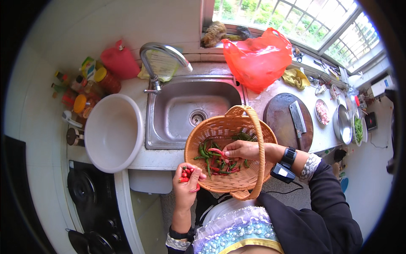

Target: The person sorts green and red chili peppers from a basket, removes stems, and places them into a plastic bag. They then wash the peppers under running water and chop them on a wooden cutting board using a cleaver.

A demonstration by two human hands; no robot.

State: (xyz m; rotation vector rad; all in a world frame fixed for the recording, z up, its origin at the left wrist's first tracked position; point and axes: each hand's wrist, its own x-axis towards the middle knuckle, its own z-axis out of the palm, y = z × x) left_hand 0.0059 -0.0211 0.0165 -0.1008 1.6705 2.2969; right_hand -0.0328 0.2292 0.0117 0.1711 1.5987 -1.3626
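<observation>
A woven basket (253,182) with an arched handle sits in front of me, overlapping the sink's front edge. Green chili peppers (205,152) and red ones (222,166) lie loose on its bottom. My left hand (187,185), at the basket's left rim, is closed around a bunch of red chili peppers (185,173). Reaching in under the handle, my right hand (242,150) pinches one red chili pepper (216,150) between thumb and fingers. Part of the basket's inside is hidden by the right hand and forearm.
Behind the basket is a steel sink (171,127) with a faucet (155,68). A white basin (111,133) stands left, above a black stove (95,197). Rightward are a red plastic bag (258,58), a cleaver (297,117) on a round chopping board (279,127), and a plate of meat (322,111).
</observation>
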